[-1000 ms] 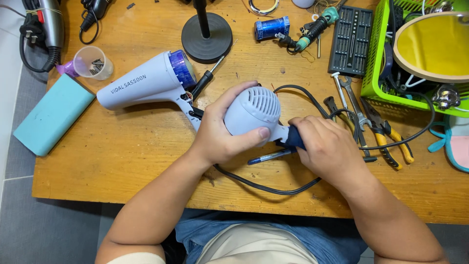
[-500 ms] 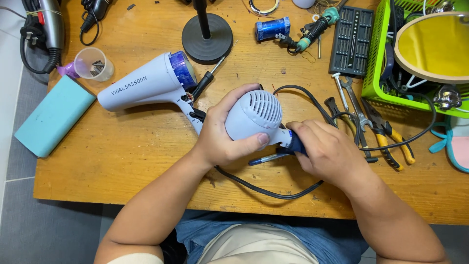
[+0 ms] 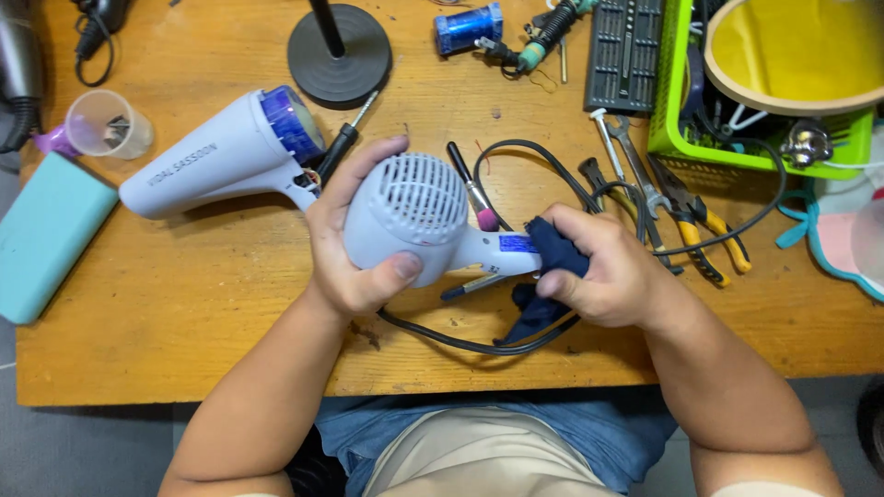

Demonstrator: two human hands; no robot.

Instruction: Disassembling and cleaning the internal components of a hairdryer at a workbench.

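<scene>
My left hand [image 3: 354,248] grips the round vented body of a pale lilac hair dryer [image 3: 414,216], held just above the wooden table [image 3: 184,304]. My right hand [image 3: 603,267] is closed on a dark blue cloth [image 3: 552,258] pressed against the dryer's handle. The dryer's black cord [image 3: 442,336] loops under both hands. A small brush with a pink tip [image 3: 474,193] lies just behind the dryer.
A second, larger lilac hair dryer [image 3: 216,156] lies to the left, beside a screwdriver [image 3: 343,138]. Pliers and wrenches [image 3: 677,207] lie to the right. A green basket [image 3: 672,110] holds a yellow bowl. A teal box [image 3: 46,230], a plastic cup [image 3: 106,124] and a black round stand base [image 3: 339,51] are behind.
The dryer and both hands have stayed nearly in place. My right hand has shifted slightly along the handle with the cloth.
</scene>
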